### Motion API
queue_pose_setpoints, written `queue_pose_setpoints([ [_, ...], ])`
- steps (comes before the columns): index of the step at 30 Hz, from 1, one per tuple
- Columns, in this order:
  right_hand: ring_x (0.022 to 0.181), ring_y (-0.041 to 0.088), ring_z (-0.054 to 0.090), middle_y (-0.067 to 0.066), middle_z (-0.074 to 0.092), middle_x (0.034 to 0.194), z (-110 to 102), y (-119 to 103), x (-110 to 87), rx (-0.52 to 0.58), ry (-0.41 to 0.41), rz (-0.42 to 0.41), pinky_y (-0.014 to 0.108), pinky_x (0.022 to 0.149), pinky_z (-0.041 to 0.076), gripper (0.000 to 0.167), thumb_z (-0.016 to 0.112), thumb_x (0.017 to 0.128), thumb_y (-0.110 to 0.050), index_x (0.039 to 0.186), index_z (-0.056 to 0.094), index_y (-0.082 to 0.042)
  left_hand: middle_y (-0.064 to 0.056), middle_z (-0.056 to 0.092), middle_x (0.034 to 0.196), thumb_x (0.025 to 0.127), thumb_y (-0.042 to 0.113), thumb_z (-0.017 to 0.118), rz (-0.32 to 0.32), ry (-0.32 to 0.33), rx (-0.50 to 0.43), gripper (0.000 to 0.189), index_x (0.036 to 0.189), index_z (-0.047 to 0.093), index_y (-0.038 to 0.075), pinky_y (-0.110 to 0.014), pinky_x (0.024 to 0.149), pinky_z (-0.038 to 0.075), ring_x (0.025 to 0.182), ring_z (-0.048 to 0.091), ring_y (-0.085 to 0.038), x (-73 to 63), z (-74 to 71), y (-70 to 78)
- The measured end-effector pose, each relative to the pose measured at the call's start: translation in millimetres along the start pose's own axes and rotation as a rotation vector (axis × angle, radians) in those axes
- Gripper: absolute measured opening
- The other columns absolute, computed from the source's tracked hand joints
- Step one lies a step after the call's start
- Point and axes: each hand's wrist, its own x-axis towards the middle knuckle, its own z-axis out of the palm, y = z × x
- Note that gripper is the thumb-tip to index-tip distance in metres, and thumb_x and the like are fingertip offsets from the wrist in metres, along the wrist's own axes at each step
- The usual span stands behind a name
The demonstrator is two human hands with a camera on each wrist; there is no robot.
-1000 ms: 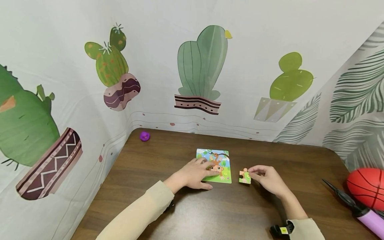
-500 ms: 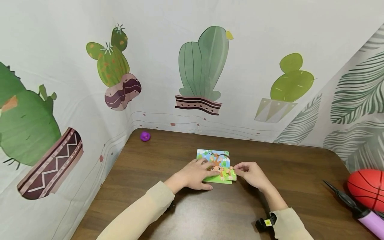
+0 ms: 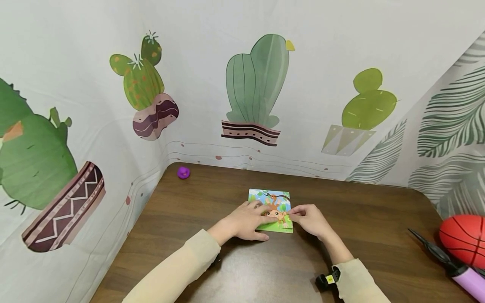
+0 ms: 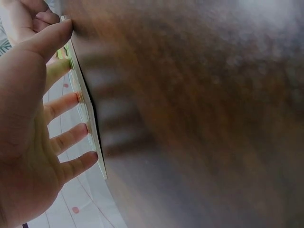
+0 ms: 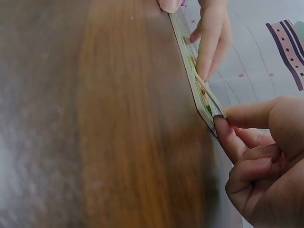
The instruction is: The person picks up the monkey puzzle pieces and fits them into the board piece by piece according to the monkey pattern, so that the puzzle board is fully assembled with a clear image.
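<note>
A monkey jigsaw puzzle (image 3: 270,228) in a flat square board lies in the middle of the table. My left hand (image 3: 245,221) rests on its left part with fingers spread, covering some of the picture. In the left wrist view, those fingertips (image 4: 88,159) press along the board (image 4: 102,166). My right hand (image 3: 311,221) pinches a puzzle piece (image 3: 287,222) between thumb and forefinger at the board's lower right. Seen from the right wrist, the piece (image 5: 211,97) is tilted, its far end down at the puzzle and its near end raised in the fingertips.
On the brown table (image 3: 212,185), a small purple object (image 3: 183,172) sits at the back left corner. At the right edge are a red ball (image 3: 464,239) with black lines and a lilac hand pump (image 3: 470,282) with a black nozzle. A cactus-print cloth (image 3: 197,84) hangs behind.
My right hand has moved left with the puzzle piece, from beside the board to over its lower right corner. My left hand has stayed on the board.
</note>
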Motion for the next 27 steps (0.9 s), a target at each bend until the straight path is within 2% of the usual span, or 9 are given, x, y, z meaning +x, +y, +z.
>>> queue_pose_setpoints([
  [9,0.087,0.017,0.066,0.003,0.075,0.092,0.2,-4.2,-1.8,-0.046,0.016,0.008,0.035,0.074,0.053,0.012,0.075,0.095,-0.015,0.101,0.08,-0.006,0.008,0.033,0.163,0.099,0.067,0.055,-0.002,-0.002,0.007,0.066,0.159,0.041,0.045,-0.052,0.115,0.035,0.144,0.035,-0.024,0.2,-0.3,0.8],
  [15,0.087,0.016,0.066,0.003,0.076,0.094,0.0,-1.5,-0.7,-0.02,0.016,-0.016,0.033,0.074,0.053,0.012,0.076,0.095,-0.015,0.102,0.081,-0.006,0.007,0.033,0.164,0.099,0.067,0.055,-0.011,-0.013,0.013,0.067,0.16,0.039,0.045,-0.053,0.116,0.034,0.145,0.035,-0.024,0.2,-1.0,1.4],
  [27,0.085,0.016,0.065,0.002,0.075,0.091,4.1,-9.2,0.3,-0.037,0.033,0.043,0.034,0.072,0.052,0.011,0.075,0.096,-0.014,0.1,0.081,-0.006,0.008,0.033,0.164,0.099,0.067,0.055,-0.012,-0.008,-0.009,0.066,0.159,0.039,0.045,-0.052,0.117,0.033,0.147,0.033,-0.025,-0.7,0.1,0.5],
])
